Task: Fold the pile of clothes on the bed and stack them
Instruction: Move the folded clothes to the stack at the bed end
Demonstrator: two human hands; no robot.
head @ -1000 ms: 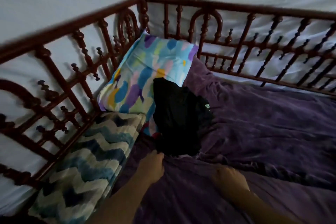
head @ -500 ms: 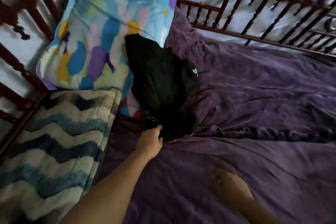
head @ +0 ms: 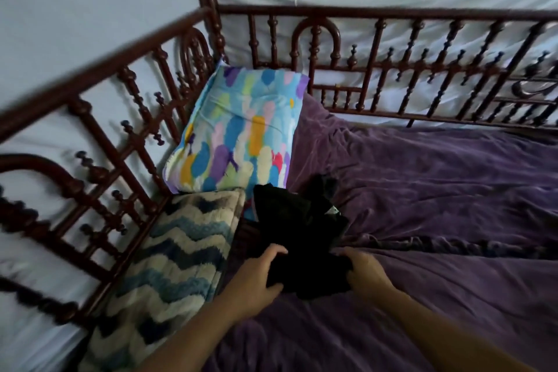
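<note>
A bundle of black clothes [head: 302, 226] lies crumpled on the purple bedspread [head: 422, 190], just below the colourful pillow. A small pale label shows on its right side. My left hand [head: 256, 278] grips the near left edge of the black fabric, fingers curled over it. On the near right edge, my right hand [head: 365, 275] holds the same fabric, fingertips tucked into it. The bundle's underside and folds are too dark to make out.
A bright multicoloured pillow [head: 241, 136] leans in the bed's corner. A blue and cream zigzag cushion [head: 169, 269] lies along the left side. Dark red wooden railings [head: 392, 69] fence the bed at left and back, with white cloth behind them.
The black clothes have slid off the colourful pillow toward me. My right hand has moved up from the bedspread and taken hold of the fabric beside my left hand.
</note>
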